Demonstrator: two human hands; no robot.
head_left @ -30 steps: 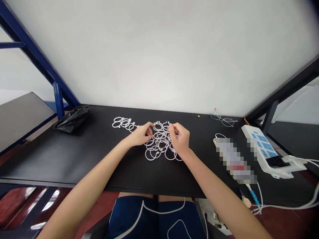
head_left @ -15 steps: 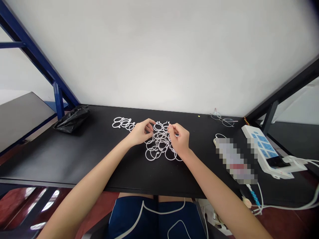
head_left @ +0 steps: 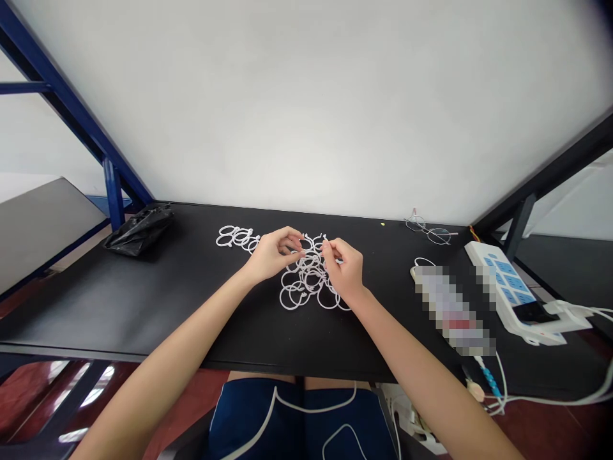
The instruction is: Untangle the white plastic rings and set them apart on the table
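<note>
A loose heap of thin white plastic rings (head_left: 290, 298), several with a gap and small knobbed ends, lies on the black table in front of me. My left hand (head_left: 274, 254) reaches in from the left over the heap's upper edge, its thumb and curved fingers apart. At the heap's right side, the thumb and index finger of my right hand (head_left: 343, 265) are pinched together at the edge of a white ring (head_left: 316, 249). Its other fingers are curled in. Both hands cover part of the heap. Farther left lies a smaller group of white rings (head_left: 225, 240).
On the black table (head_left: 143, 300), a black plastic bag (head_left: 138, 230) lies at the far left. Eyeglasses (head_left: 438, 235) rest near the wall at right. A blurred-out phone-like object (head_left: 450, 310) and a white power strip (head_left: 505, 287) with cables lie at the right.
My left hand has shifted slightly right, so its fingertips cover more of the heap. My right hand stays almost in place, still pinched.
</note>
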